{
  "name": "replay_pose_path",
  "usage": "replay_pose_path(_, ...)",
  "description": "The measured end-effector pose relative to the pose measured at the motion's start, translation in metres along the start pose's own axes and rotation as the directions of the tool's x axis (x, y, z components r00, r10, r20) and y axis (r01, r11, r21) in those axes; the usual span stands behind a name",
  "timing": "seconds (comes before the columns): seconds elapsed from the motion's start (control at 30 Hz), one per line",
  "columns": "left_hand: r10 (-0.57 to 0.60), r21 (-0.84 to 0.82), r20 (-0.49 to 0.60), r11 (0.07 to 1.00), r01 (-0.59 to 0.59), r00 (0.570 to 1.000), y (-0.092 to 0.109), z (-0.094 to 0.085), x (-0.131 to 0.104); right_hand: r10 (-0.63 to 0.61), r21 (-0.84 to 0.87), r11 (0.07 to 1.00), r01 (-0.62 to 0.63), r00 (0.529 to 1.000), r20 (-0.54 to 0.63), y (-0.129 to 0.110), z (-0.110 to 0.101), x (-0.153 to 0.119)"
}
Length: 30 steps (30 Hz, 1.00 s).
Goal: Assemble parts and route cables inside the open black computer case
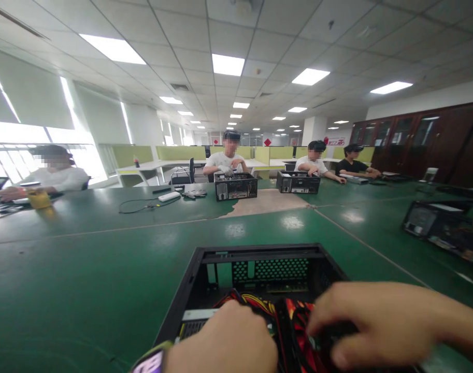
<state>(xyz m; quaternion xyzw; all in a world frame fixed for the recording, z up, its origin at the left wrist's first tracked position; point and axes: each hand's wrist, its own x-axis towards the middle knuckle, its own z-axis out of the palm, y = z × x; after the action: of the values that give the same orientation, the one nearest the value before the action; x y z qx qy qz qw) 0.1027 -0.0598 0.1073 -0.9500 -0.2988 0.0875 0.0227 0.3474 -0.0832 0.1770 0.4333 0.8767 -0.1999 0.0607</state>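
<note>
Both my hands are down in the open computer case (pixel 259 259) on the green worktop (pixel 84 269) just before me, its long axis running away from me. My left hand (pixel 228 342) rests curled on the red-and-yellow cables (pixel 259 303); my right hand (pixel 368 321) reaches across them, fingers bent, grip hidden.

An open computer case (pixel 255 280) sits on the bench (pixel 84 259) directly before the person. Inside it lies a bundle of cables (pixel 294 321), with the left hand (pixel 228 342) on its left and the right hand (pixel 376 321) over its right, fingers (pixel 321 316) seemingly among the cables. Farther back stand a second case (pixel 236 186) and, to its right, a third case (pixel 297 182). At the right edge lies another case (pixel 442 225). A cord (pixel 143 206) lies left of the second case.
</note>
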Motion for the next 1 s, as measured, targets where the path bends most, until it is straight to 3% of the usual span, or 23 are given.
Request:
replay_pose_path(0.1,0.023,0.032,0.213,0.999,-0.03,0.977,0.002,-0.018,0.046,0.088,-0.291,0.953,-0.083,0.996,0.004,-0.016,-0.01,0.079)
replay_pose_path(0.17,0.133,0.019,0.411,0.988,-0.154,0.902,0.001,-0.023,0.064,0.094,-0.35,0.935,-0.055,0.991,0.097,-0.017,0.003,0.115)
replay_pose_path(0.2,0.196,-0.002,0.457,0.976,-0.219,0.867,0.0,-0.025,0.068,0.082,-0.346,0.938,-0.028,0.987,0.142,-0.014,0.011,0.124)
replay_pose_path(0.27,0.296,-0.024,0.413,0.949,-0.314,0.861,-0.004,-0.028,0.065,0.034,-0.298,0.954,0.019,0.984,0.172,-0.004,0.022,0.124)
replay_pose_path(0.33,0.292,0.004,0.352,0.95,-0.314,0.889,-0.007,-0.031,0.056,0.0,-0.226,0.973,0.034,0.989,0.149,0.008,0.02,0.107)
replay_pose_path(0.47,0.212,0.018,0.386,0.971,-0.237,0.898,-0.006,-0.034,0.045,0.049,-0.057,0.998,-0.039,0.983,0.177,0.019,-0.016,0.063)
replay_pose_path(0.53,0.221,-0.01,0.411,0.971,-0.238,0.885,-0.003,-0.031,0.048,0.146,-0.087,0.988,-0.131,0.97,0.193,0.013,-0.032,0.056)
replay_pose_path(0.6,0.209,-0.018,0.414,0.975,-0.222,0.886,-0.003,-0.028,0.052,0.227,-0.261,0.95,-0.173,0.955,0.192,0.002,-0.037,0.065)
replay_pose_path(0.7,0.205,-0.008,0.362,0.976,-0.217,0.909,-0.008,-0.028,0.054,0.318,-0.553,0.819,-0.153,0.923,0.216,-0.015,-0.023,0.095)
replay_pose_path(0.77,0.245,-0.017,0.327,0.967,-0.253,0.913,-0.012,-0.03,0.053,0.356,-0.606,0.784,-0.133,0.896,0.264,-0.02,-0.004,0.114)
replay_pose_path(0.83,0.343,-0.096,0.331,0.939,-0.33,0.879,-0.013,-0.028,0.054,0.363,-0.553,0.819,-0.153,0.885,0.293,-0.016,0.015,0.123)
replay_pose_path(0.93,0.456,-0.243,0.401,0.889,-0.387,0.795,-0.011,-0.013,0.065,0.338,-0.396,0.896,-0.199,0.886,0.318,0.0,0.035,0.118)
replay_pose_path(1.0,0.392,-0.224,0.429,0.919,-0.324,0.814,-0.012,0.004,0.074,0.319,-0.325,0.923,-0.208,0.886,0.337,0.01,0.04,0.111)
